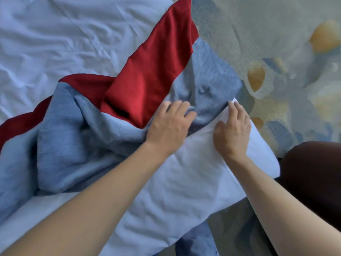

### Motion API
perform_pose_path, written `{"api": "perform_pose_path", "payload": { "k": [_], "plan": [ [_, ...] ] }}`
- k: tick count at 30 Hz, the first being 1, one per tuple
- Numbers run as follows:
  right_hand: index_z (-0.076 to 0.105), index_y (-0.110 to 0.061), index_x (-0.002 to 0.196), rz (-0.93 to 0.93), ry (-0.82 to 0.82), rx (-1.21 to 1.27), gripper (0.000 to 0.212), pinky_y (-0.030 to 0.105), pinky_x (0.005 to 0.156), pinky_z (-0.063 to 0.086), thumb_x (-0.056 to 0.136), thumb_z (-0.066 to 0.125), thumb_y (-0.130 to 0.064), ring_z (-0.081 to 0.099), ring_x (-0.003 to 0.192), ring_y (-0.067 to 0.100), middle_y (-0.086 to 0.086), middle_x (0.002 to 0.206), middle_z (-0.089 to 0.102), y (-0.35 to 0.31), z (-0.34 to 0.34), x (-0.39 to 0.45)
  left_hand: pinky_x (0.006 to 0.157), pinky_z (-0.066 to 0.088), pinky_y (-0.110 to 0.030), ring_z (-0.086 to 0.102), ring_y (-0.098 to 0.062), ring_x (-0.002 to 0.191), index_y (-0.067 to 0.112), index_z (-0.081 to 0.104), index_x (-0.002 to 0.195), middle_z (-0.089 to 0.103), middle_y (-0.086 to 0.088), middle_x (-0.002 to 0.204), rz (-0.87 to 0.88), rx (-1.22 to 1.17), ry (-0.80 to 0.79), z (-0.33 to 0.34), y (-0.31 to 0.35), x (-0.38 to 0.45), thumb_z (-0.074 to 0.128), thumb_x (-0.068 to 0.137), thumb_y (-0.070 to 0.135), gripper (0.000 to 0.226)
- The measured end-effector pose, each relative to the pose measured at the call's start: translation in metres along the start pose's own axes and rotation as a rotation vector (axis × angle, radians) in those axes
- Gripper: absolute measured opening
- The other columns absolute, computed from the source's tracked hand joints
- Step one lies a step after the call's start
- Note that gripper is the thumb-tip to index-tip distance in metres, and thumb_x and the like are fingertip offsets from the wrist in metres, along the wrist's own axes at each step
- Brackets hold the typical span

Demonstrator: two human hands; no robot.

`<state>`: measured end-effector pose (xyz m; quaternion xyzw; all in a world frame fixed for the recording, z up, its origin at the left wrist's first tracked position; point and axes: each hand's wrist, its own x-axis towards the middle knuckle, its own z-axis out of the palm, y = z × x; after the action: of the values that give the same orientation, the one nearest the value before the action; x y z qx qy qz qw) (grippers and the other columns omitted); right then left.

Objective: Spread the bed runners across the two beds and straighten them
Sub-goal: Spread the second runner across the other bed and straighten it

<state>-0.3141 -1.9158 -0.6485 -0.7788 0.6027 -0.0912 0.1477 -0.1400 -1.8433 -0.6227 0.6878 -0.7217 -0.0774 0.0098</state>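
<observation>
Left hand (168,126): fingers curled down into the blue-grey side of the bed runner (73,137), bunching a fold of it under the fingertips, so it grips the cloth. Right hand (233,128): fingers slightly spread and bent, tips pressing on the white sheet (184,182) right at the bed corner, thumb tucked toward the runner's edge; can't tell if it pinches any fabric, reads as pressing flat. The two hands sit near each other, left one on the runner, right one just beside it on the sheet, with the runner's edge running between them. Runner itself: two-sided, red face (147,74) and blue-grey face, crumpled and twisted, not spread. From the left fingertips it heaps back toward the left forearm in thick folds; the red strip runs diagonally up and away from the fingers along the bed edge, and another red band trails off to the far left. Beyond the red strip: wrinkled white bedding (64,37). Past the right fingertips, off the bed corner: patterned carpet (276,43) with blue and yellow patches. Below the right forearm: dark brown rounded furniture (313,172), type unclear.
</observation>
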Motion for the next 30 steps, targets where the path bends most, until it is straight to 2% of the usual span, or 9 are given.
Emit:
{"api": "perform_pose_path", "payload": {
  "k": [4, 7, 11, 15, 17, 19, 22, 25, 30],
  "plan": [
    [0.060, -0.014, 0.127, -0.229, 0.017, -0.080, 0.045, 0.048, 0.114, 0.028, 0.082, 0.066, -0.018, 0.045, 0.128, 0.031, 0.010, 0.137, 0.051, -0.009, 0.001, 0.010, 0.084, 0.034, -0.043, 0.052, -0.029, 0.095, 0.021, 0.058, 0.093, 0.059, -0.003, 0.097, -0.225, 0.062, 0.057, -0.001, -0.047, -0.001, 0.046, 0.093, 0.025, 0.012],
    [0.070, -0.014, 0.104, -0.318, 0.115, -0.093, 0.020, 0.046, 0.111, 0.031, 0.086, 0.064, -0.018, 0.054, 0.114, 0.032, 0.008, 0.119, 0.060, -0.017, 0.004, 0.025, 0.084, 0.035, -0.043, 0.052, -0.028, 0.091, 0.020, 0.061, 0.088, 0.059, -0.002, 0.093, -0.275, 0.084, 0.087, -0.004, -0.067, 0.000, 0.049, 0.090, 0.025, 0.013],
    [0.071, -0.013, 0.091, -0.294, 0.151, -0.094, 0.013, 0.047, 0.112, 0.030, 0.086, 0.059, -0.012, 0.057, 0.103, 0.031, 0.005, 0.095, 0.067, -0.013, -0.002, 0.040, 0.083, 0.036, -0.042, 0.053, -0.027, 0.096, 0.022, 0.060, 0.101, 0.058, -0.002, 0.107, -0.130, 0.067, 0.189, -0.006, -0.029, 0.005, 0.051, 0.088, 0.024, 0.016],
    [0.068, -0.011, 0.088, -0.330, 0.136, -0.118, 0.013, 0.051, 0.114, 0.027, 0.078, 0.061, -0.008, 0.057, 0.099, 0.031, 0.004, 0.086, 0.064, 0.009, -0.025, 0.041, 0.087, 0.037, -0.040, 0.053, -0.025, 0.104, 0.018, 0.050, 0.129, 0.056, -0.002, 0.119, -0.023, -0.017, 0.112, 0.006, 0.030, 0.016, 0.060, 0.083, 0.041, 0.052],
    [0.067, -0.010, 0.086, -0.349, 0.142, -0.124, 0.010, 0.051, 0.110, 0.033, 0.078, 0.062, -0.009, 0.057, 0.095, 0.033, 0.007, 0.087, 0.062, 0.015, -0.032, 0.039, 0.088, 0.034, -0.038, 0.053, -0.024, 0.102, 0.020, 0.051, 0.124, 0.058, -0.001, 0.115, -0.099, -0.034, 0.070, 0.009, 0.036, 0.032, 0.056, 0.087, 0.040, 0.043],
    [0.064, -0.011, 0.091, -0.306, 0.153, -0.103, 0.012, 0.048, 0.104, 0.039, 0.079, 0.063, -0.012, 0.056, 0.095, 0.033, 0.009, 0.094, 0.060, 0.017, -0.034, 0.037, 0.087, 0.032, -0.038, 0.058, -0.027, 0.096, 0.022, 0.059, 0.103, 0.065, -0.003, 0.101, -0.168, -0.110, 0.055, 0.005, 0.030, 0.048, 0.051, 0.089, 0.029, 0.017],
    [0.059, -0.011, 0.096, -0.217, 0.176, -0.048, 0.020, 0.040, 0.100, 0.039, 0.079, 0.066, -0.018, 0.053, 0.097, 0.030, 0.008, 0.100, 0.056, 0.018, -0.029, 0.032, 0.090, 0.036, -0.040, 0.062, -0.034, 0.092, 0.022, 0.066, 0.086, 0.072, -0.006, 0.090, -0.407, -0.435, 0.038, -0.002, -0.001, 0.064, 0.056, 0.088, 0.026, 0.011],
    [0.066, -0.013, 0.095, -0.347, 0.140, -0.063, 0.017, 0.043, 0.104, 0.037, 0.080, 0.068, -0.022, 0.055, 0.101, 0.032, 0.009, 0.106, 0.060, 0.013, -0.016, 0.027, 0.099, 0.042, -0.040, 0.063, -0.026, 0.101, 0.026, 0.066, 0.087, 0.072, 0.002, 0.095, -0.656, -0.717, -0.017, -0.009, -0.032, 0.074, 0.062, 0.084, 0.026, 0.005],
    [0.069, -0.017, 0.116, -0.453, 0.002, -0.078, 0.036, 0.052, 0.112, 0.030, 0.081, 0.068, -0.022, 0.048, 0.129, 0.033, 0.013, 0.135, 0.055, -0.002, -0.003, 0.050, 0.083, 0.025, -0.032, 0.061, -0.020, 0.097, 0.028, 0.062, 0.091, 0.068, 0.009, 0.088, -0.713, -0.499, 0.109, -0.003, -0.040, 0.086, 0.059, 0.086, 0.026, 0.007]
  ]
}}
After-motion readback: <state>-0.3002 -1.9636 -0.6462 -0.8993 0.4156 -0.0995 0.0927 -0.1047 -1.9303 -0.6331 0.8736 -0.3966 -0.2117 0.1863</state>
